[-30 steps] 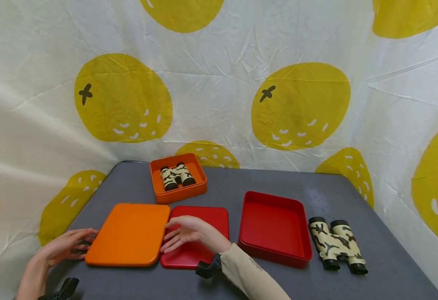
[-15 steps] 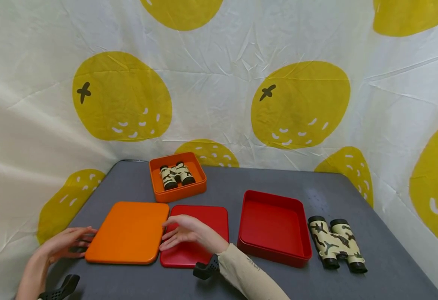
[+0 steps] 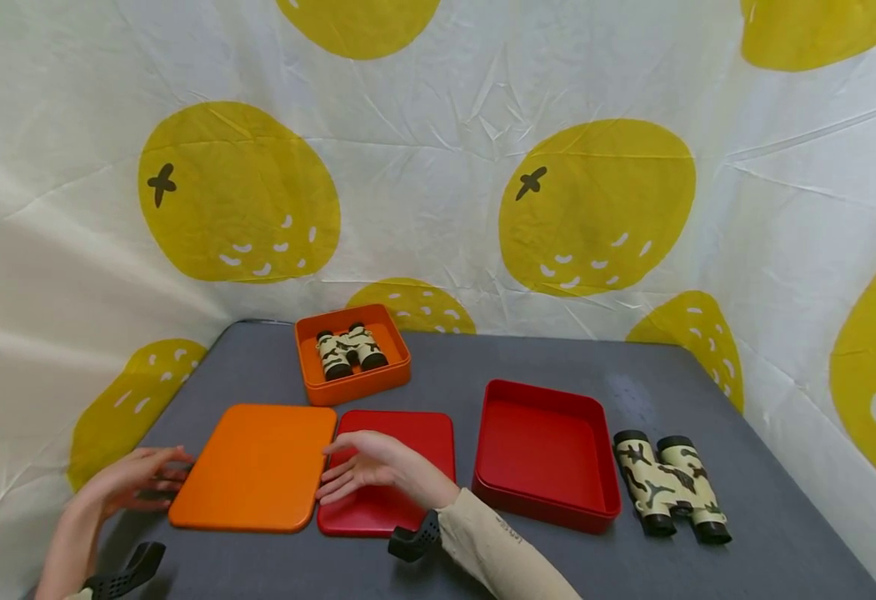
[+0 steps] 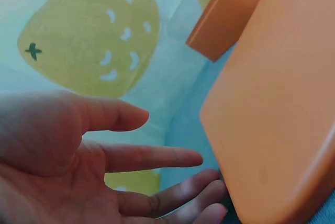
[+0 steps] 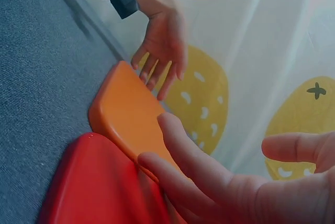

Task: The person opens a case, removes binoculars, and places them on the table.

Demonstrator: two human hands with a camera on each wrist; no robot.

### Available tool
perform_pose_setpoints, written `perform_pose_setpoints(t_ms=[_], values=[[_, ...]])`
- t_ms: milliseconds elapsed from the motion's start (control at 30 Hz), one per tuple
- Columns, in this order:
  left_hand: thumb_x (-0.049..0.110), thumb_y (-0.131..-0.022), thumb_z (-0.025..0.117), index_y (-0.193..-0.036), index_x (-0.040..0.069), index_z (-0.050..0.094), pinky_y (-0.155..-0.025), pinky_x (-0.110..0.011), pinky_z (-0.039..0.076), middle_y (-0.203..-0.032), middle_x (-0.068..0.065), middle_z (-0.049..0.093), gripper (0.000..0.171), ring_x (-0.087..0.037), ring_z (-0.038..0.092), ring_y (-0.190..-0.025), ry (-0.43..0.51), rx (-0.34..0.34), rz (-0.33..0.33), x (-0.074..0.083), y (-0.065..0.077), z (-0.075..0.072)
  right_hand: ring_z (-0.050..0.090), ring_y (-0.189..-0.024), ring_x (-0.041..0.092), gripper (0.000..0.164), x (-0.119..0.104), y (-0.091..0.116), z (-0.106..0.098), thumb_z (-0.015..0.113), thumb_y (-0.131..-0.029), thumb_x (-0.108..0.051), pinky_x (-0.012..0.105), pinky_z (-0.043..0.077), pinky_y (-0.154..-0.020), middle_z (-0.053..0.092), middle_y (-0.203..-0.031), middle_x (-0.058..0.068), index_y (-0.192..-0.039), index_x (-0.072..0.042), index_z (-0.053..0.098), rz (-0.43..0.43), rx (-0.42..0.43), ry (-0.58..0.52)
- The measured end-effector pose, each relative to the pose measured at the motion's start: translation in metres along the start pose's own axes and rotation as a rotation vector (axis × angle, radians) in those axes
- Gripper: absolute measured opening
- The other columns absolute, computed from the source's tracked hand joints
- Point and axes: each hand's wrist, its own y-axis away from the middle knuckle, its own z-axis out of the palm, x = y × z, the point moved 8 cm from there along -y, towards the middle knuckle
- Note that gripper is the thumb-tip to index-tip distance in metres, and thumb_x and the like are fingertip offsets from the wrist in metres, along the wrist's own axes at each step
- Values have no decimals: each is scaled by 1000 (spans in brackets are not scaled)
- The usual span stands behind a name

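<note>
An orange square lid (image 3: 253,467) lies flat on the table between the two hands. My left hand (image 3: 133,481) is at its left edge with fingers loosely extended. In the left wrist view, the lower fingertips (image 4: 212,203) come right up to the edge of the orange lid (image 4: 272,109); contact is hard to tell. My right hand (image 3: 370,468) hovers over a red square lid (image 3: 422,442), fingers spread and relaxed, tips near the orange lid's right edge. Nothing is gripped by either hand. The right forearm hides part of the red lid.
An orange box (image 3: 358,385) at the back holds camouflage binoculars (image 3: 350,350). Right of the red lid stands an open red box (image 3: 546,454). Another pair of camouflage binoculars (image 3: 670,487) lies beside it. A fruit-print curtain (image 3: 422,183) surrounds the grey table (image 3: 528,354).
The head view has shifted slightly. Both hands stay nearly in place around the orange lid, and the lids, boxes and binoculars have not moved.
</note>
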Motion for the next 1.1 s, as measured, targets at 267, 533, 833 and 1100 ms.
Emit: perform_pose_setpoints(t_ms=[267,533,833,1100], values=[[40,-95,30,-131,-15,27,-74,-35,52,-104,-18,58,65,-13,57,-83,-144,57,99,35,5,3,41,-117,49,53,-14,9,-8,44,-90,-20,55,33,-99,27,-137,31,-137,0,30,-74,26,67],[32,-97,30,-129,-14,33,-72,-36,51,-119,-35,45,57,-35,56,-96,-328,256,370,91,23,30,46,-114,46,51,-39,18,-20,42,-90,-19,53,36,-96,30,-137,30,-135,3,31,-182,91,163],[20,-93,45,-118,-5,53,-72,-42,49,-110,-26,56,36,-35,55,-92,-451,506,646,141,29,64,49,-113,42,43,-73,32,-34,44,-91,-21,49,42,-92,38,-133,27,-127,2,43,-307,217,261],[13,-91,48,-120,-2,53,-80,-49,45,-116,-22,54,33,-37,50,-104,-501,565,804,162,18,92,51,-113,37,44,-99,44,-49,44,-93,-20,41,47,-90,40,-133,23,-132,0,39,-368,304,378]])
